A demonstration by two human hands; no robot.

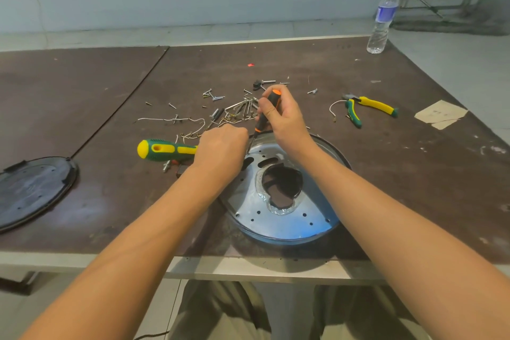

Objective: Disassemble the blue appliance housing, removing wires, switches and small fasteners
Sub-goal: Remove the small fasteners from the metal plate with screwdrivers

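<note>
We count two hands, a left hand and a right hand. There are two screwdrivers, one orange-black screwdriver far and one green-yellow screwdriver left. We see one blue housing near, one dark cover far left, one pair of pliers right, one water bottle far right and one paper scrap. We find two white wires, a long wire and a short wire. The loose screws are too many for us to count.

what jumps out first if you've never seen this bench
Two hands meet at the far rim of the blue housing at the front of the table: the right hand grips a black-and-orange screwdriver, the left hand beside its tip. Behind them lies a scatter of loose screws.
</note>
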